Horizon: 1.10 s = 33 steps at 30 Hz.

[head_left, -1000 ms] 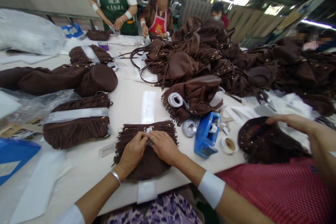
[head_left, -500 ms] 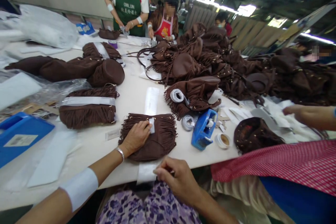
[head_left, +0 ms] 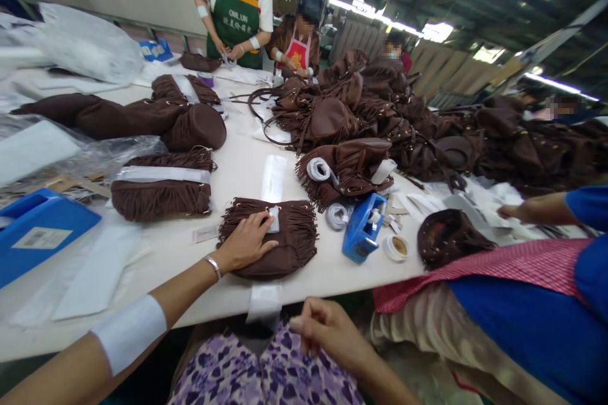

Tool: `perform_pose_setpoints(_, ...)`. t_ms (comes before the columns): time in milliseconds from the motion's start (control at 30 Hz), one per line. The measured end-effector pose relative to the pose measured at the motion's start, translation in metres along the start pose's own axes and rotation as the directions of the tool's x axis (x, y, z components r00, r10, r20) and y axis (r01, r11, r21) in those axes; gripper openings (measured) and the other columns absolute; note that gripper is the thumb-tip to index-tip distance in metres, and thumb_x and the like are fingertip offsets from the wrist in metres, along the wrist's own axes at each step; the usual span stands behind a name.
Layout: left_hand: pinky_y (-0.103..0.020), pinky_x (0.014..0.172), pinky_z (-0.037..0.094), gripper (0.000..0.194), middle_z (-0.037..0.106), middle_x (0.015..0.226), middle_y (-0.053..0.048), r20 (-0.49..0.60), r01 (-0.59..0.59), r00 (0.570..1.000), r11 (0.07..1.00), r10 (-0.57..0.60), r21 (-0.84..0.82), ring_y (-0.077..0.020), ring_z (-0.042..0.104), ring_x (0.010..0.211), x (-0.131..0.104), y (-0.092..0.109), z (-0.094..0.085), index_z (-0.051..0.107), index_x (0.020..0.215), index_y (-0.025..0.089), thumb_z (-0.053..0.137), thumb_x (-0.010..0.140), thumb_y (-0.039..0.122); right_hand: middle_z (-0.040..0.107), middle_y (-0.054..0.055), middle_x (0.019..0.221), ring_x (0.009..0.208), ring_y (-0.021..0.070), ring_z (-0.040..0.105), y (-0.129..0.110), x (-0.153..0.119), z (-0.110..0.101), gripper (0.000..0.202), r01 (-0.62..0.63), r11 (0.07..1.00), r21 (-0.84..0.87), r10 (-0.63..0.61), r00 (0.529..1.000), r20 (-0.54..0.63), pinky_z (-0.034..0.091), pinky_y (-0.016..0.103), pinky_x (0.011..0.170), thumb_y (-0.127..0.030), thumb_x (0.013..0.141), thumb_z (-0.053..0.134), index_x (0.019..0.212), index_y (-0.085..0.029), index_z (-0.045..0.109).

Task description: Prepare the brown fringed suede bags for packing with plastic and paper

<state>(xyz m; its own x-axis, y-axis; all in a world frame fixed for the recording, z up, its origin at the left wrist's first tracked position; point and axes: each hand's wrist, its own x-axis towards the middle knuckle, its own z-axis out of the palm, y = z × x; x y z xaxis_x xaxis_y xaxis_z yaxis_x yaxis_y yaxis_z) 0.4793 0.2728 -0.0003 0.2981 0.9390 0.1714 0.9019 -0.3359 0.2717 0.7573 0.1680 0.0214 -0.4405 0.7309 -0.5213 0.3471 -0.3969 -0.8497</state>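
Observation:
A dark brown fringed bag (head_left: 289, 247) lies on the table in front of me. My left hand (head_left: 247, 240) rests flat on its upper left, fingers spread, the fingertips by a small white piece (head_left: 274, 220) at the bag's top middle. Beneath the bag runs a white strip (head_left: 273, 180); it shows beyond the far side, and its near end hangs over the table edge. My right hand (head_left: 325, 329) is apart from the bag, above my lap, with curled fingers pinched together. Whether anything is between them I cannot make out.
Right of the bag stand a blue tape dispenser (head_left: 363, 228) and tape rolls (head_left: 395, 248). Another blue dispenser (head_left: 42, 234) and a wrapped bag (head_left: 161, 193) lie left. Brown bags (head_left: 342, 114) are heaped behind. A co-worker's arm (head_left: 536, 210) reaches in at right; others work across the table.
My right hand has drawn away from the strip's near end, slightly right and down. My left hand has flattened, its thumb spreading out over the bag. The co-worker at right has leaned further into view.

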Motion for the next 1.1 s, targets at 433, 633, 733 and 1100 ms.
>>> perform_pose_setpoints(433,-0.049,0.11,0.034,0.076,0.038,0.152,-0.02,0.039,0.066,0.997,0.997,-0.064,-0.046,-0.034,0.037,0.139,-0.003,0.004,0.009,0.032,0.149,0.016,0.045,0.091,0.064,0.068,0.002,0.07,0.07,0.0206,0.065,0.078,0.064,0.074,0.014,-0.101,0.986,-0.133,0.066,0.966,-0.251,0.047,0.029,0.064,-0.023,0.066,0.069,0.073,-0.019,0.058)
perform_pose_setpoints(633,-0.049,0.11,0.033,0.074,0.039,0.152,-0.02,0.003,0.064,0.998,0.997,-0.064,-0.049,-0.0345,0.037,0.139,-0.005,0.004,0.011,0.032,0.149,0.016,0.044,0.092,0.063,0.055,-0.007,0.051,0.047,0.0121,0.05,0.068,0.033,0.063,0.014,-0.067,0.997,-0.023,0.063,0.984,-0.165,0.037,0.023,0.051,-0.025,0.068,0.067,0.073,-0.023,0.054)
perform_pose_setpoints(733,-0.05,0.11,0.033,0.075,0.038,0.152,-0.02,-0.003,0.062,0.998,0.997,-0.062,-0.051,-0.0343,0.037,0.139,-0.005,0.004,0.011,0.032,0.149,0.016,0.045,0.092,0.063,0.052,-0.007,0.055,0.049,0.0096,0.045,0.048,0.017,0.061,0.021,-0.032,0.988,0.153,0.044,0.996,-0.078,0.034,0.022,0.053,-0.035,0.067,0.07,0.072,-0.021,0.055)
perform_pose_setpoints(1100,-0.049,0.111,0.032,0.074,0.038,0.152,-0.019,-0.048,0.064,0.997,0.996,-0.067,-0.065,-0.0331,0.037,0.139,-0.009,0.007,0.015,0.033,0.149,0.016,0.05,0.091,0.059,0.049,-0.006,0.065,0.052,0.0132,0.047,0.017,-0.005,0.058,0.054,0.069,0.983,0.171,-0.033,0.979,-0.203,0.045,0.025,0.048,-0.041,0.073,0.068,0.12,-0.021,0.049)
